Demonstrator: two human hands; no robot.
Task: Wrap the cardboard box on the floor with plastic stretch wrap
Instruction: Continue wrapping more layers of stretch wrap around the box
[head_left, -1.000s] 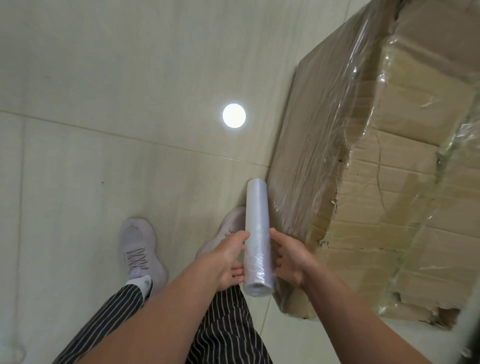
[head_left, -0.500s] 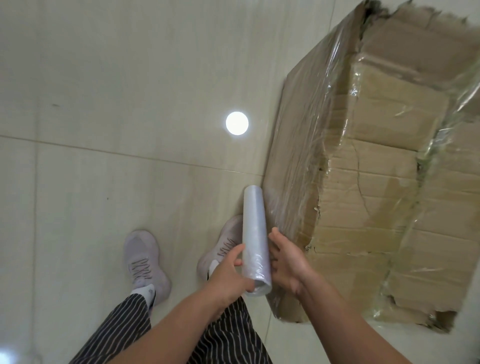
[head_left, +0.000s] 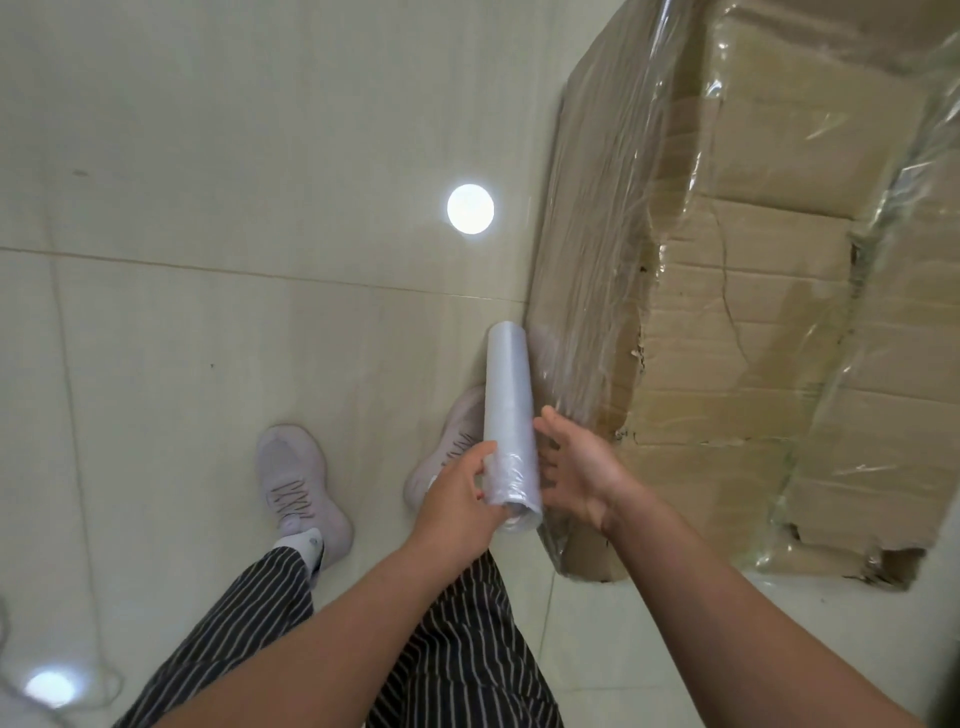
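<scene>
Now: one stretch-wrap roll (head_left: 508, 410), centre frame, its lower end gripped by the left hand (head_left: 457, 501); right hand (head_left: 576, 467) fingers straight, just beside it. One film-covered cardboard box (head_left: 753, 322) fills the right. Two shoes: left shoe (head_left: 296, 478) clear, right shoe (head_left: 452, 447) partly behind the roll.

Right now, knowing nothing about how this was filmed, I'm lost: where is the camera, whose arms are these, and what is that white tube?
There is no machine here. These are a person's two bare hands, filmed by one wide-angle camera worn on the head and looking down, so you see their own arms, striped trousers and pale shoes from above. The left hand grips the near end of a roll of plastic stretch wrap. The right hand is open beside it, fingers spread; I cannot tell whether it touches. On the tiled floor stands a torn cardboard box, its side already covered in clear film.
</scene>
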